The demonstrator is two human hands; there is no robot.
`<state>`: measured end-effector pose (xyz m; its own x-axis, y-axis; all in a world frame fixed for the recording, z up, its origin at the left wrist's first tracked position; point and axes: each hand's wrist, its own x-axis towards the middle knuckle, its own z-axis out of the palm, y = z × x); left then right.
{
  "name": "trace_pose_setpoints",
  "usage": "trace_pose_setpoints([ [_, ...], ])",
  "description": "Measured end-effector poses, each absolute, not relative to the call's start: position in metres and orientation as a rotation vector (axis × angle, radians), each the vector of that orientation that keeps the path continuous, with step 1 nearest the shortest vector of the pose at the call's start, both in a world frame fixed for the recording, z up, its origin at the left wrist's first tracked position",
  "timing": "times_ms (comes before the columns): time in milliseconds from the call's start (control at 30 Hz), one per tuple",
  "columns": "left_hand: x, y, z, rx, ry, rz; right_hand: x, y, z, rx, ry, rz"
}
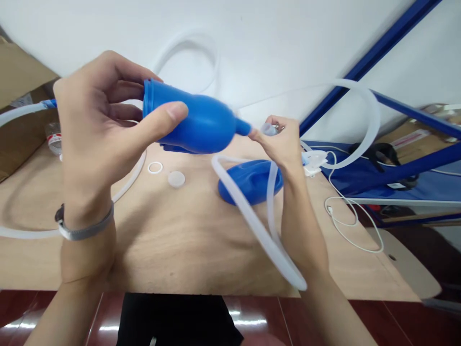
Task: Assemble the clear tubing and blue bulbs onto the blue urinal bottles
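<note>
A blue plastic bottle-shaped container (201,120) lies tilted in the air, its narrow spout pointing right. My left hand (104,110) is closed round its wide end, with the thumb along the near side. At the tip of the spout is my right hand (281,142), its fingers pinched on the end of a translucent hose (248,211). A small shiny metal piece shows by those fingers, too small to name. The hose hangs below in a long loop. Under the right hand, a second blue plastic piece (245,185) with a hollow rests on the table.
On the wooden table (173,245) lie a white ring (155,167) and a round translucent cap (176,179). More hose (32,234) curls at the left near cardboard boxes (21,72). A white cable (355,223) and a blue metal frame (374,48) are at the right.
</note>
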<state>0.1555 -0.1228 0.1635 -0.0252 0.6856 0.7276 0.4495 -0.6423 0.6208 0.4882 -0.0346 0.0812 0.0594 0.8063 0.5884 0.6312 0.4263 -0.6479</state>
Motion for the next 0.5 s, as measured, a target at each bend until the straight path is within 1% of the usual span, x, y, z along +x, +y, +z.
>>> trace_pose_setpoints([
  [67, 0.142, -0.114, 0.165, 2.147, 1.386, 1.538, 0.506, -0.036, 0.079, -1.314, -1.699, 0.289],
  [133, 0.130, -0.092, 0.161, 2.122, 1.505, 1.331, 0.525, -0.037, 0.076, -1.318, -1.711, 0.324],
  [300, 0.109, -0.019, 0.130, 1.860, 1.828, 0.897, 0.589, -0.033, 0.073, -1.411, -1.684, 0.164],
  [367, 0.102, 0.003, 0.113, 1.800, 1.831, 0.852, 0.615, -0.032, 0.072, -1.452, -1.725, 0.237],
  [500, 0.095, 0.034, 0.078, 1.585, 1.791, 0.931, 0.643, -0.034, 0.068, -1.616, -1.886, 0.423],
])
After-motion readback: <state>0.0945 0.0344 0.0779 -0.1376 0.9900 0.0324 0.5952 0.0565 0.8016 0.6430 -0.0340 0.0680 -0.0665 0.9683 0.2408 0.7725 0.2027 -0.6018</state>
